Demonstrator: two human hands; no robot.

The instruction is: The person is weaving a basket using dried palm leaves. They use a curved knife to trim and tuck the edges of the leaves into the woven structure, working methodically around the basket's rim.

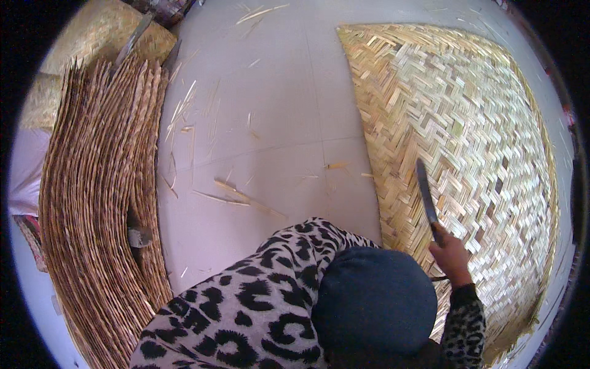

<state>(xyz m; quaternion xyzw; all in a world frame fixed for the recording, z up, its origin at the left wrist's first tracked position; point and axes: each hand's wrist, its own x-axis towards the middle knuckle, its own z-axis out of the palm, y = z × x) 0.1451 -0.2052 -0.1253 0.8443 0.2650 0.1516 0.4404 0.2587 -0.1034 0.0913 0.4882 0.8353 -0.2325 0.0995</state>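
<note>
My right hand [452, 255] is closed around the handle of a knife [425, 192] with a long, slightly curved dark blade. The blade points away from me over the left part of a large woven mat [455, 123] of pale split strips. Whether its edge touches the weave I cannot tell. My left arm, in a leopard-print sleeve [246, 301], bends across the lower middle. The left hand is hidden behind a round dark-blue cloth-covered shape [375, 301], and a short dark tip [439, 278] shows between that shape and my right wrist.
A thick stack of brown woven sheets [101, 184] stands on edge at the left, with a greyish block [140, 237] wedged in it and a flat blade-like bar [133, 38] at its far end. Behind lies another woven mat [92, 37]. Loose strips [236, 195] litter the pale floor [276, 111].
</note>
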